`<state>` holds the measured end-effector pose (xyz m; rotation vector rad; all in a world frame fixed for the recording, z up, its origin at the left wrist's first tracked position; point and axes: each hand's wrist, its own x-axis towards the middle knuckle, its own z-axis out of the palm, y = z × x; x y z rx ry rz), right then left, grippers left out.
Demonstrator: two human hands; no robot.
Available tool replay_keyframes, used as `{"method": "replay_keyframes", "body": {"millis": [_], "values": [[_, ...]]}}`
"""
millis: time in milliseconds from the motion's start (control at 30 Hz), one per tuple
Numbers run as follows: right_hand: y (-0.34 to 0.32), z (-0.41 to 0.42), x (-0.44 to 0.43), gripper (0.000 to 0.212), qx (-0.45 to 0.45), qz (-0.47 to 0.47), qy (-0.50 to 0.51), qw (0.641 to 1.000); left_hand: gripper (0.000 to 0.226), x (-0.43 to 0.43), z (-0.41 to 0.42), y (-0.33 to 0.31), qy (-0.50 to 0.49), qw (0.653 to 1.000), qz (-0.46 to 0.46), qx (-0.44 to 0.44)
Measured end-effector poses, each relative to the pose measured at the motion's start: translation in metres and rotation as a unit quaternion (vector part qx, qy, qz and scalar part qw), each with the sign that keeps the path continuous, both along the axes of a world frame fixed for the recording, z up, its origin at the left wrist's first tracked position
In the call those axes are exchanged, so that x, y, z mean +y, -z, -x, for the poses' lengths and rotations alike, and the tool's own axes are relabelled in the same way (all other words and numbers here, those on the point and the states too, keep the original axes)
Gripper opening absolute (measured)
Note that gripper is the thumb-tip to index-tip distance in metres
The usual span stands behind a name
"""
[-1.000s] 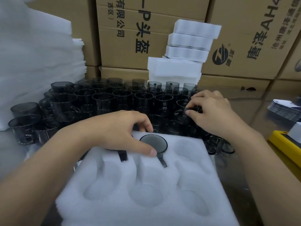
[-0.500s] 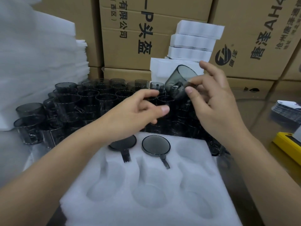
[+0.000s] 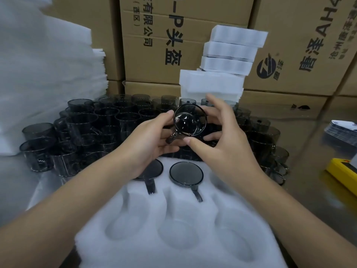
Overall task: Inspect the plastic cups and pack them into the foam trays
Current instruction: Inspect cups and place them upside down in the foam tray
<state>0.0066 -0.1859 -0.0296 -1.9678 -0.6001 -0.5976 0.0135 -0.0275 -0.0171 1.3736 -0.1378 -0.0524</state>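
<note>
Head cam: the cup (image 3: 190, 120) is held up between both hands, just past the tray's (image 3: 208, 213) far edge. The left hand (image 3: 148, 144) curls round its handle side and the right hand (image 3: 224, 140) pinches the rim, so neither is nearer. It's on its side, long axis pointing straight away from us, handle down-left, round end toward us (mouth or base, can't tell). The far-right pocket (image 3: 220, 180) below looks free.

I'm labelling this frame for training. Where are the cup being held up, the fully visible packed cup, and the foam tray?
held cup (image 3: 190, 120): head view, centre of the round end facing us.
packed cup (image 3: 186, 173): head view, centre of its dark round face.
foam tray (image 3: 193, 256): head view, bare front edge.
</note>
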Motion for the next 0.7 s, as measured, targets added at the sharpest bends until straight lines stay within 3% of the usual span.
{"method": "replay_keyframes", "body": {"millis": [100, 267, 700], "values": [[0.0024, -0.0033, -0.0007, 0.089, 0.012, 0.0, 0.004, 1.0, 0.033, -0.0009, 0.0011, -0.0015, -0.003, 1.0, 0.003, 0.009], [0.0043, -0.0034, 0.0004, 0.079, -0.009, 0.02, 0.013, 1.0, 0.032, -0.0007, 0.0021, -0.0015, -0.001, 1.0, -0.019, 0.004], [0.0042, -0.0023, 0.0001, 0.076, -0.041, 0.019, 0.009, 0.999, 0.037, -0.0021, 0.0019, -0.0022, -0.007, 1.0, -0.02, 0.017]]}}
